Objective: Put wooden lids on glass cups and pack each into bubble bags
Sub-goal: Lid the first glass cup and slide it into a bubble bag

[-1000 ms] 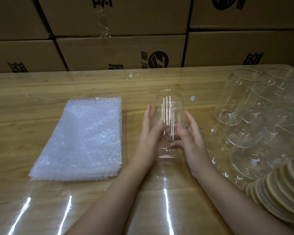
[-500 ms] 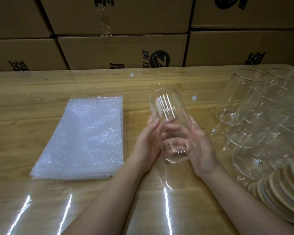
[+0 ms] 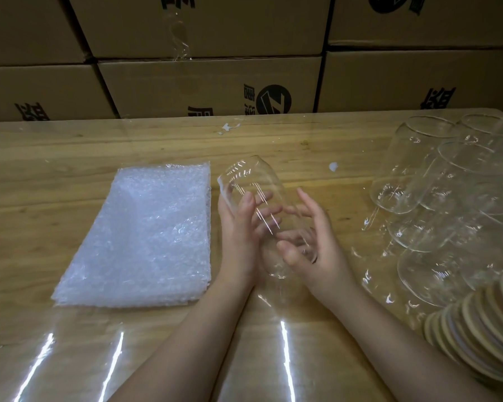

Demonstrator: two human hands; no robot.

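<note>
Gripping one tilted glass cup point(image 3: 250, 181), left hand point(image 3: 238, 236) and right hand point(image 3: 317, 250) clasp its sides; bubble bags point(image 3: 145, 236) lie nearby.

Landmark: bubble bag stack point(image 3: 137, 236). Left, behind, in front of it: bare table point(image 3: 55, 158), passable. Just right: held glass cup point(image 3: 253, 198). Far right: crowded cups point(image 3: 436, 175), wooden lids point(image 3: 482, 329). Cartons point(image 3: 209, 85) close the rear.

Left hand point(image 3: 238, 227), right hand point(image 3: 317, 250) grip glass cup point(image 3: 250, 181), forearms converging.
</note>
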